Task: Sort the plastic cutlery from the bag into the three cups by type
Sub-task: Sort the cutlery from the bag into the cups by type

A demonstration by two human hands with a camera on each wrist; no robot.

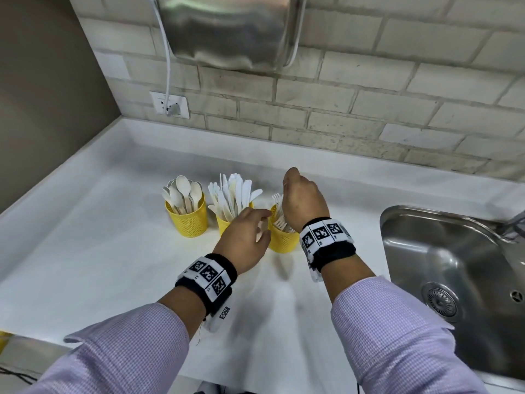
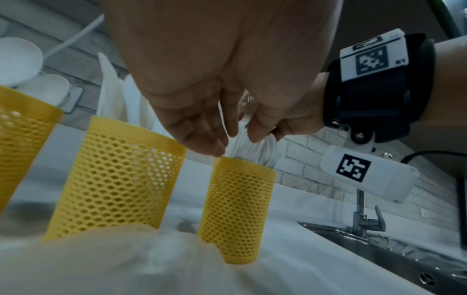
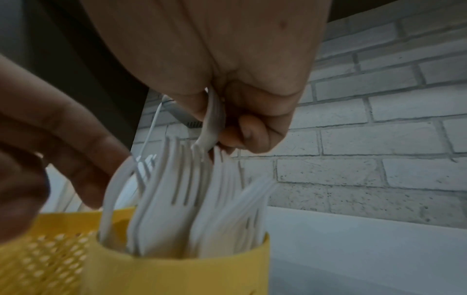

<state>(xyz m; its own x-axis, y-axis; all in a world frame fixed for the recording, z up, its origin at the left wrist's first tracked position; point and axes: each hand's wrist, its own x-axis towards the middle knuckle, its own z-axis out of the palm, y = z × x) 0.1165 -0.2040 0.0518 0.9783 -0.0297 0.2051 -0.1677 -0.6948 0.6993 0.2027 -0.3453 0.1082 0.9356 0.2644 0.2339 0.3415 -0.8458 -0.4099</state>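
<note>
White plastic forks (image 3: 177, 191) sit bunched in the yellow perforated plastic cup (image 1: 281, 240) at centre frame, rightmost of three. Right hand (image 1: 305, 199) hovers above it, fingers curled, pinching one white fork (image 3: 211, 127). Left hand (image 1: 244, 237), fingers loosely spread, holds nothing beside the rim.

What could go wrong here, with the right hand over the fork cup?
1. The fork cup looks packed; the piece held by the right hand may snag on upright tines and not seat.
2. The left hand hovers beside the knife cup; a bump could tip the narrow cups.
</note>
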